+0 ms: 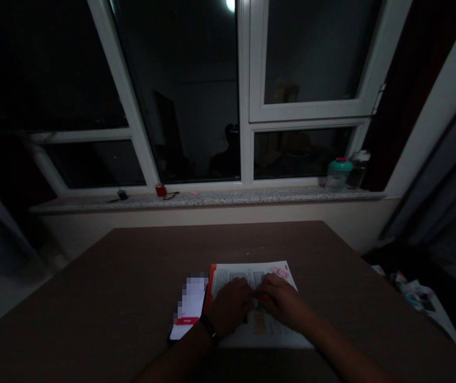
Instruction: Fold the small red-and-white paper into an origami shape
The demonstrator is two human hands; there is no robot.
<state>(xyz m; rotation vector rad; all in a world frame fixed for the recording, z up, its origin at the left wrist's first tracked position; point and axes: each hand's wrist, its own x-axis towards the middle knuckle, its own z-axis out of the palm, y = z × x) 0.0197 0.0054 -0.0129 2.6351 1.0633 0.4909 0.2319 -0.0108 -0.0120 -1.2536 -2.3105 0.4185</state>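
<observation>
A book or booklet (287, 339) with printed pages and a red edge on its left lies on the brown table. Both my hands are above its middle, their fingertips meeting. My right hand (281, 299) is closed on a slim red object (263, 297), perhaps a pen; dim light hides its exact kind. My left hand (231, 304), with a dark band on the wrist, has its fingers curled together at the left end of that red object. Just left of the book a phone (190, 308) lies with its screen lit. Near the page's upper right corner shows a pink shape (279, 272).
The table (140, 266) reaches toward a window sill (220, 198). On the sill stand a green-lidded bottle (338, 174), a clear bottle (358, 169), a small red container (160, 190) and a small dark bottle (122, 194). Papers (421, 295) lie beyond the table's right edge.
</observation>
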